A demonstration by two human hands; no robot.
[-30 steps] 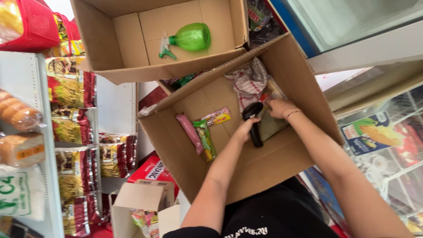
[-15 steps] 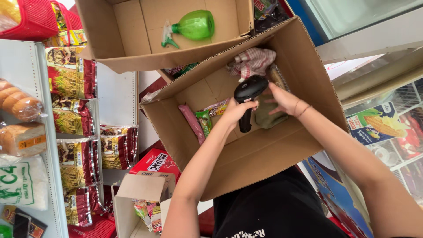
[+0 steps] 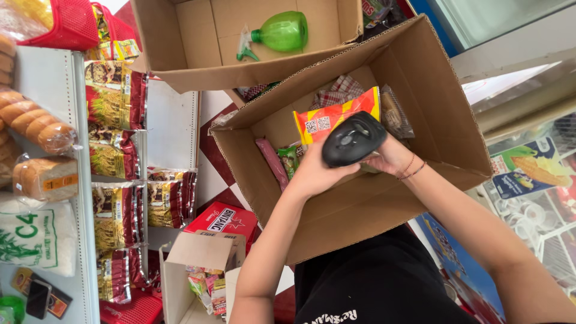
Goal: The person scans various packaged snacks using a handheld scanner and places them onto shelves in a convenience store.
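Currently, the left hand (image 3: 315, 174) grips a black handheld scanner (image 3: 354, 139), its head turned toward an orange snack packet (image 3: 336, 117). The right hand (image 3: 393, 157) holds that packet upright by its lower edge, code side facing the scanner, so the two sit just beside each other over the open cardboard box (image 3: 384, 204). The box rests tilted against the person's body, opening upward, which keeps both hands free. Inside it lie a pink packet (image 3: 271, 161), a green packet (image 3: 289, 157) and a checked cloth (image 3: 336, 91). A second box (image 3: 198, 66) beyond holds a green spray bottle (image 3: 282, 31). Shelves (image 3: 84, 180) of noodle packets (image 3: 113, 96) and bread (image 3: 36, 126) stand to the left. Nothing blocks the packet.
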